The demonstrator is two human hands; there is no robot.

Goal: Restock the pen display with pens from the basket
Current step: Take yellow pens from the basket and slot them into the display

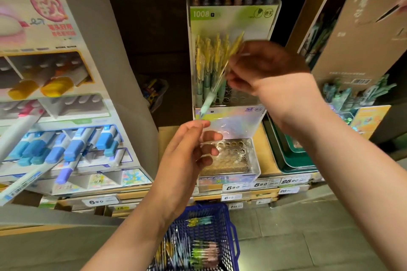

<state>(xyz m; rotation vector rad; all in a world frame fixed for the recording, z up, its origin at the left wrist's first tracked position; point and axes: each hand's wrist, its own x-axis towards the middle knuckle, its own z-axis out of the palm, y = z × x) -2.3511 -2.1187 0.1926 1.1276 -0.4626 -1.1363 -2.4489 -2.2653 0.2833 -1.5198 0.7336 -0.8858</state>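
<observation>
A clear tiered pen display (231, 103) stands on the shelf ahead. Its middle tier holds several yellow-topped green pens (208, 66); its lowest tier (233, 156) shows empty round holes. My right hand (262, 68) is raised in front of the middle tier, shut on one yellow-and-mint pen (217, 86) held tilted, tip down and to the left. My left hand (189, 149) hovers below that tip, fingers loosely curled, touching the pen's tip or just under it; I cannot tell which. A blue mesh basket (226, 222) with several coloured pens (202, 251) sits low, below my arms.
A large cardboard display of blue and yellow markers (66, 145) stands at the left. Green trays (293, 156) lie right of the pen display. Price tags (233, 187) line the shelf edge. A brown cardboard stand (361, 28) rises at the right, with another person's hand (403, 4) at its edge.
</observation>
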